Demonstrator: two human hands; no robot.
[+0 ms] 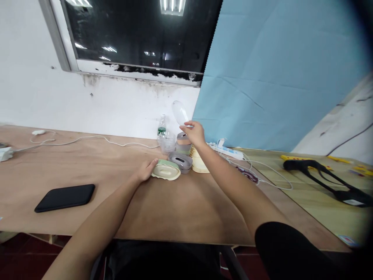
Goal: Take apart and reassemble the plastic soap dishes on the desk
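My left hand (pixel 145 170) grips one end of a cream and pale green oval dish (pixel 165 172) with a wavy edge, tilted at the table surface. Raised above the other pieces, my right hand (pixel 196 134) pinches a clear oval plastic piece (pixel 179 112) by its lower end. Grey oval pieces (pixel 175 156) with a slot stand right beside the green dish. Behind them are a stack of grey, peach and green pieces (pixel 183 148) and clear plastic cups or bowls (pixel 167 144). Cream-yellow pieces (pixel 199 165) sit partly hidden behind my right forearm.
A plastic bottle (pixel 162 125) stands by the wall. A black phone-like slab (pixel 65 197) lies at left on the wooden table (pixel 175 214). White cables and a power strip (pixel 230 151) are at right, near a black strap-like frame (pixel 323 181) and yellow items (pixel 363 170).
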